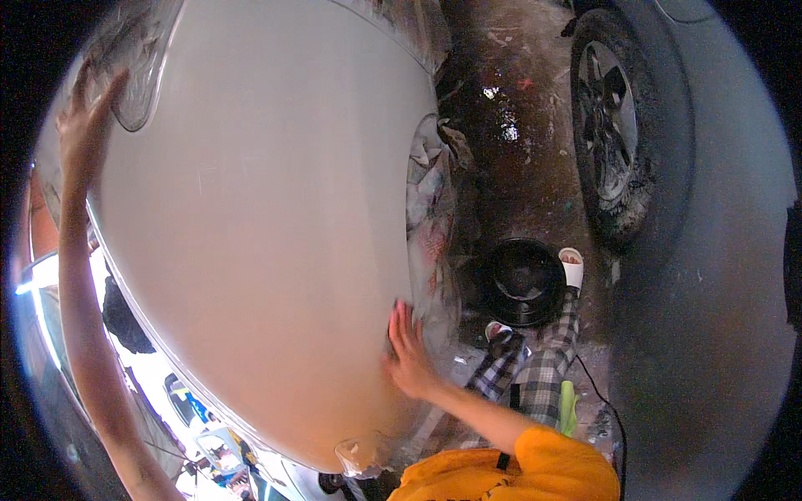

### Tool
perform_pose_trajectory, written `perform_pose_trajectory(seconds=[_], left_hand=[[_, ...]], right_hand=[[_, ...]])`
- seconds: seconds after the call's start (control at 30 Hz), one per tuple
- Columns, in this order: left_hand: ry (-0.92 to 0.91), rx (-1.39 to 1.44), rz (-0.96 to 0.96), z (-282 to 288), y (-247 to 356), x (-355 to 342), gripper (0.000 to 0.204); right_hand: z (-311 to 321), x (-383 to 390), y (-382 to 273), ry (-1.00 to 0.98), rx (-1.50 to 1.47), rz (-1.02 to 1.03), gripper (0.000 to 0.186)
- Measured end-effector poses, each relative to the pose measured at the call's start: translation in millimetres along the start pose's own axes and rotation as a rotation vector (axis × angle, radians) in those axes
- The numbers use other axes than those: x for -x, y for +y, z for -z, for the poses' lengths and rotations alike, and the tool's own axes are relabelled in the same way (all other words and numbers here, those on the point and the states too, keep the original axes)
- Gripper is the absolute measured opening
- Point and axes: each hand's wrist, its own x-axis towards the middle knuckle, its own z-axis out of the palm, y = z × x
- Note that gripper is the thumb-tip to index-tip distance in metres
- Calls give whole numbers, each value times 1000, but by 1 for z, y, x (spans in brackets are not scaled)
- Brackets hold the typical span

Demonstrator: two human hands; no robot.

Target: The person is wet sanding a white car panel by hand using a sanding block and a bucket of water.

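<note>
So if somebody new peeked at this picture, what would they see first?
Probably the big, pale, curved car panel filling the middle, with the right hand at its right edge and the left hand by its upper left. Next might come the dirty wheel at upper right and the round black basin beside a white sandal.

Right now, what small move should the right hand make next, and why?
Perhaps slide the right hand a little up the panel: it seems to lie flat near the edge, fingers pointing up, with bare surface ahead, while the left hand is far off by the window.
</note>
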Motion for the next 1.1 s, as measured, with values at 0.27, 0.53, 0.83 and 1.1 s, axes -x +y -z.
perform_pose_trajectory(seconds=[0.27, 0.53, 0.83, 1.1], left_hand=[[3, -56, 15, 6, 3, -2, 49], [-6, 409, 596, 52, 56, -22, 69], [-50, 436, 601, 66, 67, -27, 70], [-60, 477, 671, 71, 75, -34, 67]], right_hand=[[89, -191, -20, 282, -13, 169, 74], [92, -187, -23, 173, -35, 104, 73], [86, -149, -24, -33, -77, 50, 78], [188, -389, -56, 204, 15, 247, 76]])
